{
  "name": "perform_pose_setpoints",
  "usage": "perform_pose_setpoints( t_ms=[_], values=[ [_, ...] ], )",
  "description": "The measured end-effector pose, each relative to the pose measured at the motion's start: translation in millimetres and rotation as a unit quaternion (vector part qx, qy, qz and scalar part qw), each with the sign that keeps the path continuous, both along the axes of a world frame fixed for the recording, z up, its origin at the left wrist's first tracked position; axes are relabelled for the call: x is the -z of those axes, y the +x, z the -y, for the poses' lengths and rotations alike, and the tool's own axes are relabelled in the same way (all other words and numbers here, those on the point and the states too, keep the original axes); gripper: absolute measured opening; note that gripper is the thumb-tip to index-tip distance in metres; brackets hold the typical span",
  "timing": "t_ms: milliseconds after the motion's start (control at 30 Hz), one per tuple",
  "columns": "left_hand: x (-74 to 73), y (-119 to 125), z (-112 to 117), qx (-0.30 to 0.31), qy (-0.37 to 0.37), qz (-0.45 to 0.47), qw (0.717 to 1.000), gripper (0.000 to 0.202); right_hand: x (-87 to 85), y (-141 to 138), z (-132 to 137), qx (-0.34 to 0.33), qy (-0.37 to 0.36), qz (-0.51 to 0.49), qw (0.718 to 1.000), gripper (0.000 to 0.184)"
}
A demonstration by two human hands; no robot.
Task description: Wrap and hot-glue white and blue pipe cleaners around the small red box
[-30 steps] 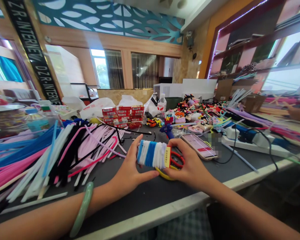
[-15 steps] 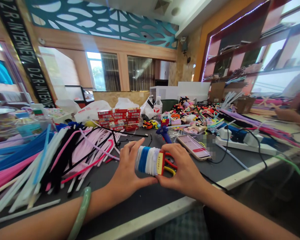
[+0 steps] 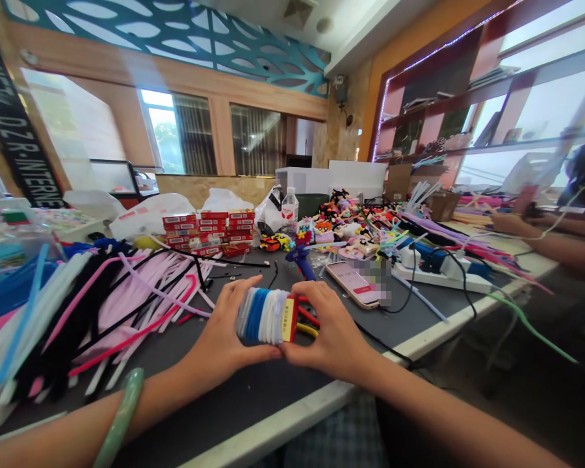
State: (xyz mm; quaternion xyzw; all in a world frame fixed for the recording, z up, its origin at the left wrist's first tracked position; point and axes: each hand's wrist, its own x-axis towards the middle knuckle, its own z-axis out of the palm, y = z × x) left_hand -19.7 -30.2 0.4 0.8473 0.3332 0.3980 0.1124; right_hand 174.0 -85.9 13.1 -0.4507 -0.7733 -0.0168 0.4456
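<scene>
Between my two hands, above the near part of the dark table, is a small red and yellow box [image 3: 288, 320] wrapped in blue, white and pale grey pipe cleaners [image 3: 260, 315]. My left hand [image 3: 227, 325] grips its wrapped left end, with the thumb below and the fingers above. My right hand [image 3: 329, 328] closes on the bare right end, where yellow card with printed characters shows. The two thumbs nearly meet beneath the box. Just behind my right hand, red and yellow handles [image 3: 308, 318] lie partly hidden. A blue glue gun [image 3: 301, 263] stands beyond the box.
Loose pipe cleaners [image 3: 127, 299] in many colours cover the left side. Stacked red boxes [image 3: 209, 231] and small plush-like figures [image 3: 344, 227] stand at the back. A phone [image 3: 353, 285] and a power strip [image 3: 443, 278] lie right. Another person's arm [image 3: 541, 237] reaches in at far right.
The view has swung to the right, so the whole scene sits further left. Both hands keep their hold on the wrapped box, with little change in their pose.
</scene>
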Motion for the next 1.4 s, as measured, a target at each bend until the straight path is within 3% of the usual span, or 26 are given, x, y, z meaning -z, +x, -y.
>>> perform_pose_setpoints(
  t_ms=[167,433,933,1167,1400],
  values=[
    [-1.9,0,0,0.033,-0.006,-0.001,0.999,0.070,1.2,-2,1,-0.007,-0.027,-0.025,0.999,0.051],
    [-5.2,1,2,0.012,-0.010,0.004,1.000,0.060,2.7,-3,1,-0.004,-0.083,-0.066,0.994,0.050],
    [-6.1,-2,9,-0.044,0.125,0.009,0.991,0.056,6.5,-11,2,-0.065,-0.115,-0.147,0.980,0.050],
    [-3.9,-1,11,-0.094,0.093,0.026,0.991,0.065,3.2,-14,6,-0.096,-0.145,-0.173,0.970,0.048],
    [-10.7,1,21,-0.104,0.025,0.035,0.994,0.066,5.4,-14,4,-0.114,-0.133,-0.184,0.967,0.049]
  ],
)
